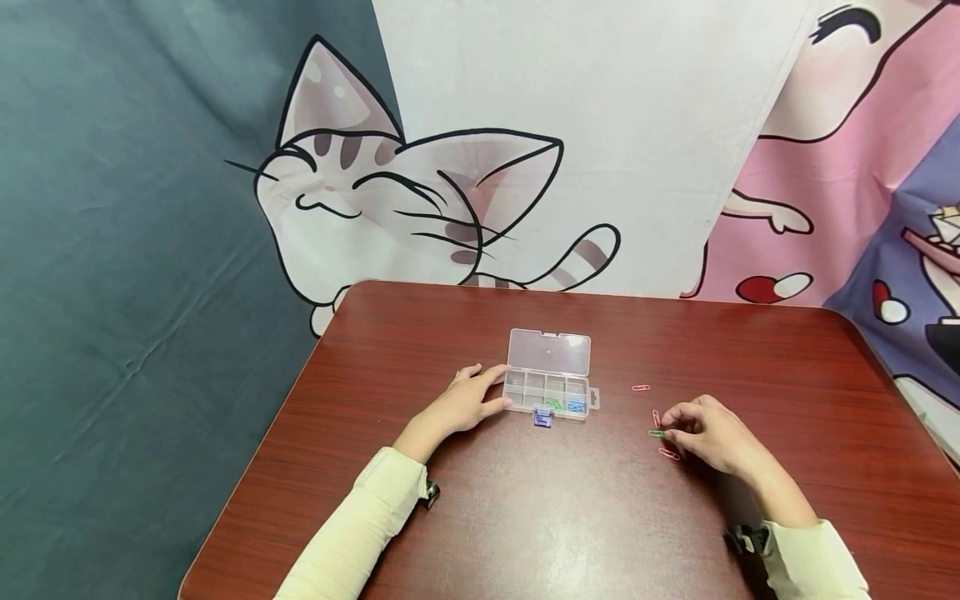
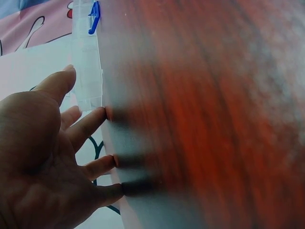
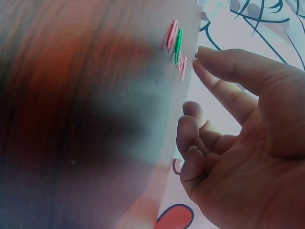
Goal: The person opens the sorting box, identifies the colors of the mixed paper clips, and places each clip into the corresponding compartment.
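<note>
Nearest the desk's front edge, toward its right side, the right hand rested with fingertips pinching or touching a green paper clip; grasp uncertain. Pink paper clips lay just beside it, another farther back. Around the desk's middle, the left hand, fingers relaxed, touched the left end of an open clear compartment box.

A reddish-brown wooden table with rounded corners reflects soft overhead light. Behind the table hangs a white cloth printed with a cartoon cat; left of it is dark teal fabric, right a pink cartoon cloth.
</note>
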Available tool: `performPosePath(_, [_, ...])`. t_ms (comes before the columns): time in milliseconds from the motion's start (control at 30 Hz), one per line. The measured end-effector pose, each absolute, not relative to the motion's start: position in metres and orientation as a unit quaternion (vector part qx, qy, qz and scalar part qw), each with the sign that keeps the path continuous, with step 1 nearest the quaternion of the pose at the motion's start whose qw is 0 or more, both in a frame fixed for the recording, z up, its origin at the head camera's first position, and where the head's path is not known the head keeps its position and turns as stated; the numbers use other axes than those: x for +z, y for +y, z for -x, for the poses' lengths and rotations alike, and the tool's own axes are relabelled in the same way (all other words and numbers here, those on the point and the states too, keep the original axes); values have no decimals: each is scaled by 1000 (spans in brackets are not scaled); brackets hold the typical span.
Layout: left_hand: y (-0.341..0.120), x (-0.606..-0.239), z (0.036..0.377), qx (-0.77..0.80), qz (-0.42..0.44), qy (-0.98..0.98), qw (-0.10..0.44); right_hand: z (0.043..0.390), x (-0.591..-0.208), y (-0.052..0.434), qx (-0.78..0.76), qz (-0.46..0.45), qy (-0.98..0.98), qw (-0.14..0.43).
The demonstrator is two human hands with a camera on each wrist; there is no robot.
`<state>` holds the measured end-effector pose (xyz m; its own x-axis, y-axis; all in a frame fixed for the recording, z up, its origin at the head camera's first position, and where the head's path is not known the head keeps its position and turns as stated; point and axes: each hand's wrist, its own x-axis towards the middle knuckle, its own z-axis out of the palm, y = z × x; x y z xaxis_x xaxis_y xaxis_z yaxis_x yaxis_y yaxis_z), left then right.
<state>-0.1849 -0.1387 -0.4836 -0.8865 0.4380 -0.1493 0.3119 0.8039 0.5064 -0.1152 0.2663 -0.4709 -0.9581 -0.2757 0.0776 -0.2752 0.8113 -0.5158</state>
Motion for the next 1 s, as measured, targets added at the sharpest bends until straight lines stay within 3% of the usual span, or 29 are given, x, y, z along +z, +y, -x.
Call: performPosePath(1000, [-138,-486,187,240,-195,942,134,116,-477,265,-246,123,961,22])
